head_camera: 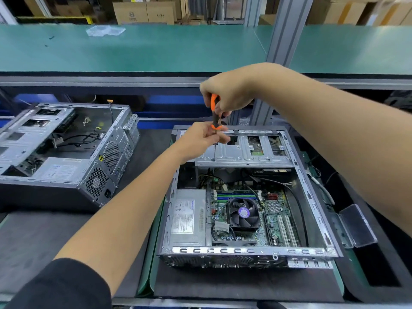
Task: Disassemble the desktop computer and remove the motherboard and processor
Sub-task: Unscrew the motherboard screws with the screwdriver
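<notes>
Head view: open desktop computer case [316,197] lies on its side on a dark mat [245,284], side panel off. Right hand [225,97] wraps the top of an orange-and-black screwdriver [215,114], held upright; left hand [205,137] pinches the lower handle/shaft with its fingertips. Screwdriver tip sits on a screw on the silver drive cage [234,155] at the far end of the case. Motherboard [274,221] is seated in the case, nearer the camera than the cage, with a black CPU cooler fan [244,214] on it; processor itself not visible. Power supply [187,217], grey with a label, sits left of the motherboard inside the case. Black cables [294,197] run over the board's right side. Second computer case [66,152], also opened, lies well apart to the left. Clear plastic piece [356,226] lies just beside the right edge of the case. Green bench surface [156,47] beyond, cardboard boxes [142,12] in the background. Black sleeve [62,286] on the left arm.
</notes>
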Action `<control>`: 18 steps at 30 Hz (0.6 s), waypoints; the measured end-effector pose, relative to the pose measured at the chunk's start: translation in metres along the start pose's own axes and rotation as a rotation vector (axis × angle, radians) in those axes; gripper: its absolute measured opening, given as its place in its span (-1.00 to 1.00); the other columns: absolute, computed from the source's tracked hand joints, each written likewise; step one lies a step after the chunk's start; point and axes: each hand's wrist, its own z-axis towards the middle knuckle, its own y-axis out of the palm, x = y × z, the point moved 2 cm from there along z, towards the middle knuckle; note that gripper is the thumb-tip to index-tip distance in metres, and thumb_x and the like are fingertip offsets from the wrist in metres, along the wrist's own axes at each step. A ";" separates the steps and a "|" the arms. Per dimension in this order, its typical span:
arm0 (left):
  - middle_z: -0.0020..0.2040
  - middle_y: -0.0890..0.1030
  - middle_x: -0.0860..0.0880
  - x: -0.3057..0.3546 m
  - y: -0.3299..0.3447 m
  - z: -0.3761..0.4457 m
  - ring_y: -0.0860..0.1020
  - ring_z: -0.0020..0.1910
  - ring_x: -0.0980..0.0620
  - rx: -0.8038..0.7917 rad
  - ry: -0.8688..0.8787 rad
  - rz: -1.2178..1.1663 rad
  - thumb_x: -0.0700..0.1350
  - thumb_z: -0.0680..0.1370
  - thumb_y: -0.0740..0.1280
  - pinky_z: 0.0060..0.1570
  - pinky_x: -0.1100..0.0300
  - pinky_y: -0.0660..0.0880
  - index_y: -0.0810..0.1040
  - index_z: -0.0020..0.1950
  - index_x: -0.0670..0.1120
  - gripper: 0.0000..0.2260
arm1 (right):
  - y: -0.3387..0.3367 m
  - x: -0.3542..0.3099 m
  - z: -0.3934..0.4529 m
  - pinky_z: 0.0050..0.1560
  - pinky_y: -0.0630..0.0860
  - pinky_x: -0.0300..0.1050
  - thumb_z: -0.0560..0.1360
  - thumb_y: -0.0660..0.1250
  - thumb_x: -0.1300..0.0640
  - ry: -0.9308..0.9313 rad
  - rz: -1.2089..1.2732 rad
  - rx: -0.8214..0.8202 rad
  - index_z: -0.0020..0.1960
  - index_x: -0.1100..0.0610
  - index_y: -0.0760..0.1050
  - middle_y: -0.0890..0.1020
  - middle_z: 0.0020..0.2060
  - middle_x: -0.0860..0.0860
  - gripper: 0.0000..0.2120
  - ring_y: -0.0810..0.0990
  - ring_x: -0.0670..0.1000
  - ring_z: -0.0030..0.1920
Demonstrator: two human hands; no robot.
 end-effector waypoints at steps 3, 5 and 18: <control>-0.18 0.65 -0.09 -0.010 0.008 -0.001 0.64 -0.17 0.10 0.108 -0.021 0.013 -0.40 0.60 0.15 0.07 0.22 0.54 0.56 -0.05 -0.21 -0.78 | -0.003 -0.004 -0.002 -0.31 0.39 -0.19 0.51 0.31 0.26 -0.030 0.045 -0.021 0.04 0.05 0.45 0.55 -0.17 -0.05 -0.84 0.61 -0.07 -0.20; -0.26 0.61 -0.07 -0.015 0.012 0.001 0.61 -0.25 0.07 0.177 -0.011 0.010 -0.43 0.58 0.15 0.03 0.11 0.58 0.55 -0.14 -0.19 -0.74 | -0.002 -0.003 -0.001 -0.32 0.40 -0.22 0.50 0.33 0.20 -0.022 0.096 -0.013 0.04 0.09 0.45 0.59 -0.13 0.01 -0.86 0.63 -0.04 -0.22; -0.31 0.63 -0.12 -0.030 0.011 0.005 0.64 -0.22 -0.10 0.321 0.011 0.124 -0.27 0.50 0.39 -0.06 -0.12 0.59 0.51 -0.29 -0.20 -0.83 | -0.001 -0.007 0.006 -0.27 0.43 -0.11 0.58 -0.03 -0.34 0.231 -0.032 -0.028 -0.14 0.24 0.48 0.66 -0.46 0.11 -0.33 0.65 0.04 -0.50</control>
